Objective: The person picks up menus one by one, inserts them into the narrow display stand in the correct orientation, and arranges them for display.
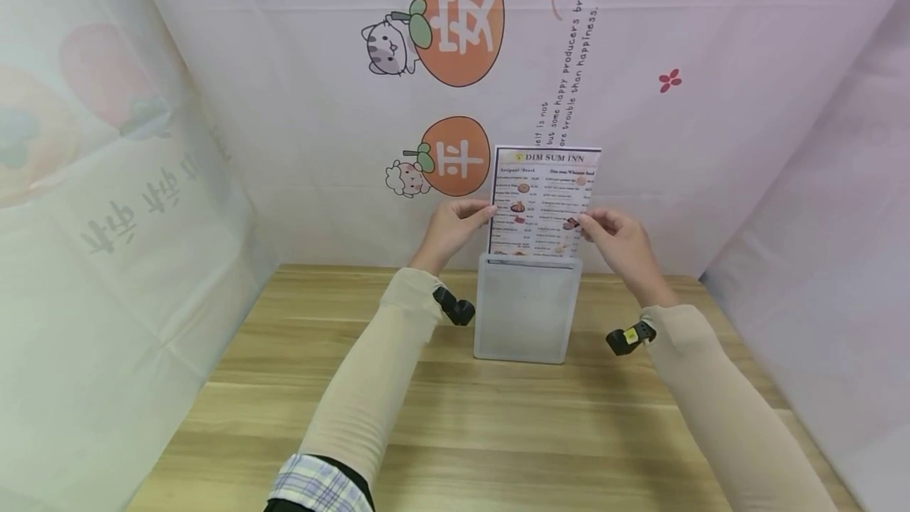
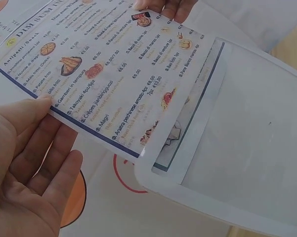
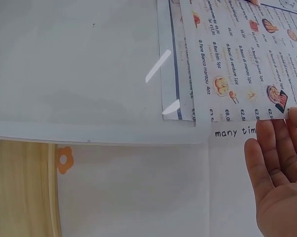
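Note:
A printed menu sheet (image 1: 543, 200) headed "DIM SUM INN" stands upright with its lower end inside a clear plastic sign holder (image 1: 526, 314) on the wooden table (image 1: 498, 425). My left hand (image 1: 455, 227) pinches the sheet's left edge and my right hand (image 1: 613, 232) pinches its right edge, both above the holder's top. In the left wrist view the thumb lies on the menu (image 2: 113, 64) with the fingers (image 2: 44, 163) behind it, and the sheet enters the holder (image 2: 252, 148). The right wrist view shows my right hand (image 3: 279, 168) at the menu's (image 3: 247, 54) edge beside the holder (image 3: 74, 64).
White cloth with orange cartoon prints (image 1: 458, 18) hangs close behind the holder and along both sides of the table. Small black cameras (image 1: 455, 308) sit on both wrists. The table's bare wood (image 1: 498, 425) stretches from the holder toward me.

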Tool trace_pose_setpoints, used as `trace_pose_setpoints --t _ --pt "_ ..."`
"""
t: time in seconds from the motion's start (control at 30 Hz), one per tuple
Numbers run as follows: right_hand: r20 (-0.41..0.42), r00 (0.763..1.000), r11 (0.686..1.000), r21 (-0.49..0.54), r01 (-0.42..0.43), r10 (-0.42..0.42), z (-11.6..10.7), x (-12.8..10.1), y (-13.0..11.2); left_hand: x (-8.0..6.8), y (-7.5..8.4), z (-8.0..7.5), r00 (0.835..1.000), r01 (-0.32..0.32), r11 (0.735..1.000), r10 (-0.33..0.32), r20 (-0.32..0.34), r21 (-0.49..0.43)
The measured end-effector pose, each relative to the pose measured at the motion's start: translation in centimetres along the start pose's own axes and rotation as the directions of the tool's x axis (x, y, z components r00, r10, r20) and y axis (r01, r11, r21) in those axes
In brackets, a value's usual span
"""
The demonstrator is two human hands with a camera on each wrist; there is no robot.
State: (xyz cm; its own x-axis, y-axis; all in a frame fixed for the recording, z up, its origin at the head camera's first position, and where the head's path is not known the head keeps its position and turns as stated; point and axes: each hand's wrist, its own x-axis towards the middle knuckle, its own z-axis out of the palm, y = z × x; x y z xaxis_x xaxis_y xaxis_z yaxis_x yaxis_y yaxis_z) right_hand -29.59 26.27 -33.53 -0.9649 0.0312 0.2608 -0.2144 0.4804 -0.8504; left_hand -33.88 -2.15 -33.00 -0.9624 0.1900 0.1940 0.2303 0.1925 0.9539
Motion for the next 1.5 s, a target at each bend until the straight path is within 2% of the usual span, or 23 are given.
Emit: trace_pose_setpoints --t 0.53,1.03,1.3,1.5 --pt "0.000 1.000 1.000 0.005 -0.002 0.002 0.3 -0.4 1.1 -0.3 -1.3 0.4 1.000 0.004 0.999 -0.005 0.006 0.031" --pt "0.007 1.000 1.000 -0.003 -0.016 0.016 0.7 -0.9 2.1 -0.8 -2.0 0.7 0.998 0.057 0.998 -0.057 0.005 0.034" --pt "0.008 1.000 0.999 -0.026 0.020 -0.020 0.8 -1.2 2.6 -0.8 -2.9 1.0 0.998 0.065 0.997 -0.065 0.000 0.036" --pt "0.007 1.000 1.000 -0.030 -0.004 0.004 0.9 -1.3 3.0 -1.0 -3.3 1.1 0.998 0.062 0.997 -0.062 -0.001 0.044"
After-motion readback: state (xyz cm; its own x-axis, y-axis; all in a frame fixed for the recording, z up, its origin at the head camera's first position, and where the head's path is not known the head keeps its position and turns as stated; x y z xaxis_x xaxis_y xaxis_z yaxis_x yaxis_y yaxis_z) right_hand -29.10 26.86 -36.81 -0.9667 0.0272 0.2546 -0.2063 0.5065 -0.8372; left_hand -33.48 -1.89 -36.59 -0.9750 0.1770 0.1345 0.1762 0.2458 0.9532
